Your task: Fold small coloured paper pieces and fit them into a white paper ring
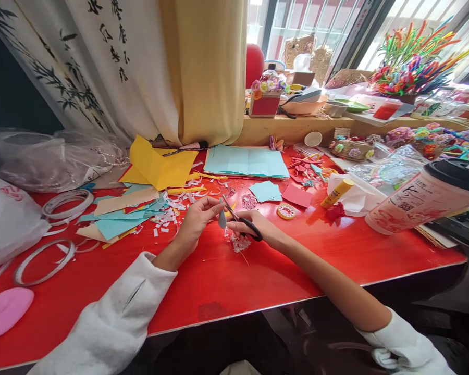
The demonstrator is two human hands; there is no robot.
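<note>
Above the middle of the red table (187,297), my left hand (197,219) pinches a small blue-grey piece of paper (222,220). My right hand (256,226) is closed on black-handled scissors (252,228), whose blades point up and left beside the paper. The two hands are close together. Small white and reddish scraps (236,242) lie on the table beneath them. Whether the blades touch the paper is too small to tell.
Blue sheets (246,161), yellow paper (156,164) and red paper (297,196) lie beyond the hands. Tape rolls (45,263) stand left; a glue stick (337,193) and a large cup (422,200) are right. The table's front edge is near my forearms.
</note>
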